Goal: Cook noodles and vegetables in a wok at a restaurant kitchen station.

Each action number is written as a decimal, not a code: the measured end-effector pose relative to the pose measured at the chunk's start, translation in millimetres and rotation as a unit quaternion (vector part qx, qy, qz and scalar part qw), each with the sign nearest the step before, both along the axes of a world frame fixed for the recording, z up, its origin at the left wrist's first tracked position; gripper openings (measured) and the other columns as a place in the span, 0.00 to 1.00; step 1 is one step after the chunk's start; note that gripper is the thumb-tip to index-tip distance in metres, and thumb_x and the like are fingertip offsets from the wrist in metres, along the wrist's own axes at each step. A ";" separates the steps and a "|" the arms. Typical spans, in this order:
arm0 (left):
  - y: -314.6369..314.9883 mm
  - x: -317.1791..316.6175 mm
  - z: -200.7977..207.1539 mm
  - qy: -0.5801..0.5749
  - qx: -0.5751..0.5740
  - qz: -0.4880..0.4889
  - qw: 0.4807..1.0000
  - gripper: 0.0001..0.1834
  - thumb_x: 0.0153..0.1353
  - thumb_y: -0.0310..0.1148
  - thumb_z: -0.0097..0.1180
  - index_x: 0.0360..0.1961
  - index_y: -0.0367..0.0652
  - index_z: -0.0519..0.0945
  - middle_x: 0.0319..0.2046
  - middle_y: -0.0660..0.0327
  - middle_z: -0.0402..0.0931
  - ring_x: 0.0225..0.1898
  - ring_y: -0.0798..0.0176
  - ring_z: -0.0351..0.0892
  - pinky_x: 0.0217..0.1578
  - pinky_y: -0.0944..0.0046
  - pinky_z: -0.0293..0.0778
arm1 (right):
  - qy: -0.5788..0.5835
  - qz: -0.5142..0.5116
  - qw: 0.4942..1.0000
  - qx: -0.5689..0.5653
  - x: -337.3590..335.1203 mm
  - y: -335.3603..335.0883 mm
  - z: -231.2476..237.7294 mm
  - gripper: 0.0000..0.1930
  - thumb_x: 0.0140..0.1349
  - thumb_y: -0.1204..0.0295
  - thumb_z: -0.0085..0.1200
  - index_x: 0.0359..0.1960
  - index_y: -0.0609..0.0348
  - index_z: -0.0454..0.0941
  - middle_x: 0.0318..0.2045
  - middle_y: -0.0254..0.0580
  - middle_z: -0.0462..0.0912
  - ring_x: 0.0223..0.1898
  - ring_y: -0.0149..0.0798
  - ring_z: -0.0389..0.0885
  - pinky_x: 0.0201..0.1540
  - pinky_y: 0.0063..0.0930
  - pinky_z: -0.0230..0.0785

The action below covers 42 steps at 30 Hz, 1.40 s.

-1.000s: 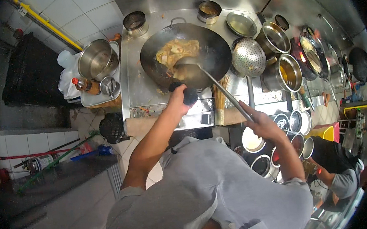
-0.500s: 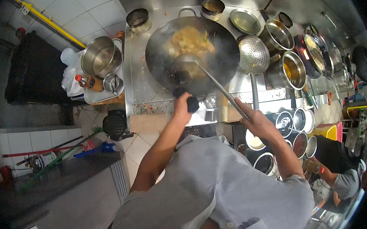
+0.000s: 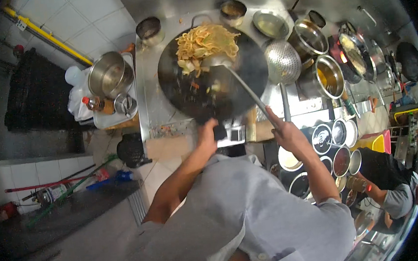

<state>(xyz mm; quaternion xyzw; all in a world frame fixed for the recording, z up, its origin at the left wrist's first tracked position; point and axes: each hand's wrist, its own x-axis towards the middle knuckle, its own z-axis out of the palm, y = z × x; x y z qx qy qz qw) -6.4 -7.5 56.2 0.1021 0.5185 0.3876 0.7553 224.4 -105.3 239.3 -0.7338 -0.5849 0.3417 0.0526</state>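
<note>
A large dark wok (image 3: 173, 91) sits on the steel stove in front of me. My left hand (image 3: 206, 135) is closed at its near edge, gripping the wok's handle, with a black wrap or cloth (image 3: 220, 132) showing beside my fingers. My right hand (image 3: 289, 136) is wrapped round the long handle of a ladle (image 3: 249, 91). The ladle's bowl is inside the wok, touching the near side of a heap of noodles (image 3: 208, 42) mixed with pale pieces. A few loose bits lie on the wok's bare near wall. Steam blurs part of it.
A perforated skimmer (image 3: 282, 60) and steel pots (image 3: 330, 77) stand right of the wok. Several bowls (image 3: 322, 139) sit by my right forearm. On the left, a tray (image 3: 106, 123) holds a pot and a bottle (image 3: 98, 105). Another person (image 3: 394, 199) works at the lower right.
The noodles have moved to the wok's far side and spread into a looser heap. Less steam covers them now. Both hands keep their grips; the whole view has shifted slightly.
</note>
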 end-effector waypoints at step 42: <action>88.7 10.4 1.1 -0.138 -0.075 -0.037 0.987 0.09 0.62 0.31 0.50 0.39 0.38 0.75 0.32 0.53 0.78 0.31 0.52 0.82 0.30 0.52 0.82 | 0.065 0.082 0.994 -0.031 32.2 33.7 1.3 0.42 0.58 0.79 0.51 0.74 0.42 0.49 0.46 0.63 0.80 0.38 0.55 0.83 0.46 0.44 0.74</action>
